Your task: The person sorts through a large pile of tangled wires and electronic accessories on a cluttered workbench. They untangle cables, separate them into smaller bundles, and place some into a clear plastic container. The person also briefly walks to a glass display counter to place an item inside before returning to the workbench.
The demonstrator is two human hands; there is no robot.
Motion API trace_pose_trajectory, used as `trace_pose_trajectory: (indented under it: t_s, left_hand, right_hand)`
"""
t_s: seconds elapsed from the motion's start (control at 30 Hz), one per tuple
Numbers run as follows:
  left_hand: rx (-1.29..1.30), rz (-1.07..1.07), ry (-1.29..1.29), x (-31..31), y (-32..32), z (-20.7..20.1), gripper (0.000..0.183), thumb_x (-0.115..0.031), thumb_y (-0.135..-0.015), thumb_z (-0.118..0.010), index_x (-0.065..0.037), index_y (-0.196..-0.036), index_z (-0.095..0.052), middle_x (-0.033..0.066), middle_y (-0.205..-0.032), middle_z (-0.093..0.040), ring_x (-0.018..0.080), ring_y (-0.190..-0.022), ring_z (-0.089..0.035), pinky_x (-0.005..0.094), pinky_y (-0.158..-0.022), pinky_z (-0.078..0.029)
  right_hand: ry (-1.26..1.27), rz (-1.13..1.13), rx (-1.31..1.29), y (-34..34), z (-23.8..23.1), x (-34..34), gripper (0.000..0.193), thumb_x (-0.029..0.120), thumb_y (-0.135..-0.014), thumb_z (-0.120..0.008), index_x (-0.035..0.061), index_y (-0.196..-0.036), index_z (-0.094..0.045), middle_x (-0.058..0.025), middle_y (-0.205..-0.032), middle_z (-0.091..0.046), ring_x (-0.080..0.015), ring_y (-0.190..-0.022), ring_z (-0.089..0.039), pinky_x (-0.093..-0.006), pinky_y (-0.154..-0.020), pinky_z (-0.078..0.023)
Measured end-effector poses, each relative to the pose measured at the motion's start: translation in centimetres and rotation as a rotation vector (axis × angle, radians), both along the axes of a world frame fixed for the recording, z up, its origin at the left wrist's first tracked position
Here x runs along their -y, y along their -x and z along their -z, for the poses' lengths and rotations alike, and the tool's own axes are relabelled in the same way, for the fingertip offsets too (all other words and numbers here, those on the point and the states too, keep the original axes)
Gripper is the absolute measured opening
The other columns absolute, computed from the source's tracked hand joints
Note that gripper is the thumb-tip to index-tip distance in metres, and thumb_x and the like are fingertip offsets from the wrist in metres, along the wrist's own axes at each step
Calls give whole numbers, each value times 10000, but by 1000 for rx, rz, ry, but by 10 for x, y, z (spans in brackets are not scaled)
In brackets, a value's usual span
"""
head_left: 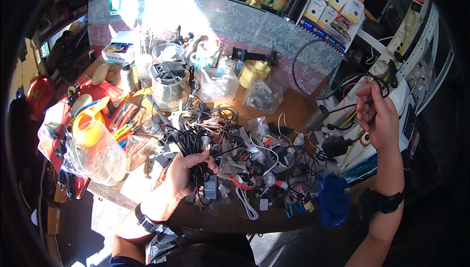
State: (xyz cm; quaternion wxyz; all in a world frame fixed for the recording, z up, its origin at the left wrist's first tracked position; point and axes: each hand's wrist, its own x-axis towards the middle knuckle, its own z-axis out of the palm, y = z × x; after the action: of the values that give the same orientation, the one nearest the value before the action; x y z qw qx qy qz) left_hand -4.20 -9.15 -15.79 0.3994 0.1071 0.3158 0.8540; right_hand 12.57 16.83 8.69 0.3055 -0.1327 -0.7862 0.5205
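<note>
Over the cluttered table, my left hand (185, 170) is closed round a bundle of black cables (192, 143). Part of the bundle hangs below the fingers, beside a small dark grey block with printing (210, 187). My right hand (379, 115) is raised at the right, its fingers curled and pinching a thin black cable (294, 66). That cable bows out to the left in a wide loop and curls again around the fingertips. Whether it joins the bundle in my left hand cannot be made out. Below the right hand lies a black power adapter (336, 145).
Tangled cords and small plastic bags cover the table (279, 103). Behind them stand a clear round tub of black adapters (169, 90), a clear box (219, 86) and a yellow container (254, 73). A clear jar (98, 154) is at left, a blue cloth (334, 199) at the front right.
</note>
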Motion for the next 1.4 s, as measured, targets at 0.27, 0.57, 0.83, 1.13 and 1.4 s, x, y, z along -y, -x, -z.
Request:
trace_pose_trajectory:
  t_s: [0.27,0.57,0.83,1.13,1.4]
  left_hand:
    - [52,-41,16,13,-8,-9,190,-145,-902,-521,-19,-765,-561,77,-656,-578,220,-666,-606,329,-673,-487]
    - [12,-96,-5,3,-16,2,180,-172,-899,-565,-27,-792,-568,42,-534,-504,162,-523,-528,294,-587,-468]
    - [21,-92,6,-4,-17,-4,258,-270,-901,-577,-20,-869,-635,-21,-775,-577,53,-687,-520,205,-620,-419]
    - [-178,-62,-159,-10,-20,-5,440,-315,-918,-525,-36,-1251,-458,21,-1020,-530,106,-939,-499,267,-840,-411]
    - [-869,-326,120,-11,-19,-2,481,-278,-881,-597,2,-1227,-416,97,-1158,-432,178,-1057,-430,315,-927,-359]
  right_hand:
    - [22,-57,330,11,81,-3,320,302,-968,-400,23,-916,-550,-23,-634,-530,-65,-483,-478,-185,-395,-340]
    - [-712,-37,531,51,168,1,413,174,-786,-680,16,-1128,-512,-89,-897,-567,-144,-719,-583,-274,-633,-488]
    - [-1173,-192,566,60,132,70,714,363,-710,-705,-19,-1250,-438,-138,-1128,-516,-298,-994,-519,-402,-858,-420]
    - [-373,-605,310,81,195,127,658,214,-734,-731,-9,-1265,-412,-175,-1137,-543,-258,-1032,-563,-341,-854,-449]
    - [-256,-581,330,76,207,125,438,99,-735,-669,-3,-1133,-516,-130,-963,-632,-209,-882,-622,-325,-763,-487]
